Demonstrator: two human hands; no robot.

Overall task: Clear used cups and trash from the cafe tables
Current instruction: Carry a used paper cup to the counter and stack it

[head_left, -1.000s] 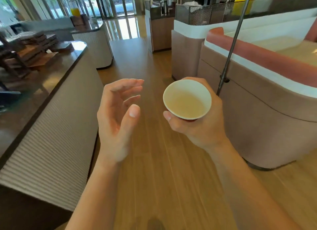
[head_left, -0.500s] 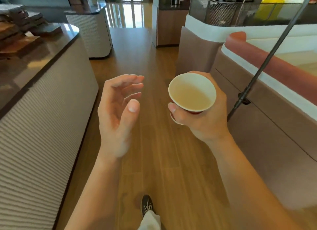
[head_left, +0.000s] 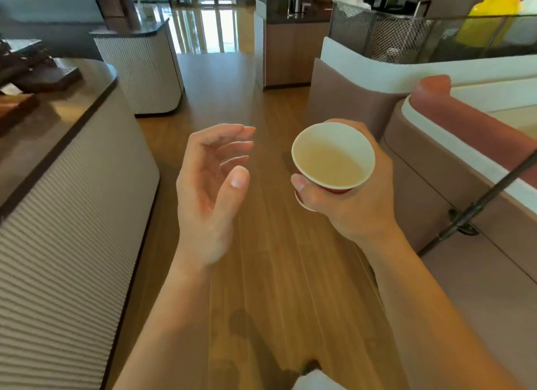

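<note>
A red paper cup with a white inside is held upright over the wooden floor, its bottom stained beige. My right hand grips it from the right, thumb on the near wall and fingers wrapped round the far side. Most of the cup's outer wall is hidden by that hand. My left hand hovers a hand's width to the left of the cup, palm turned toward it, fingers relaxed and slightly curved, holding nothing.
A ribbed counter with a dark top runs along the left. A pink and beige booth seat stands on the right, with a dark metal pole leaning across it. A wooden aisle leads ahead between cabinets.
The view has advanced along the aisle, so the counter and booth have slid nearer and past. Both hands keep the same pose, the cup still in my right hand.
</note>
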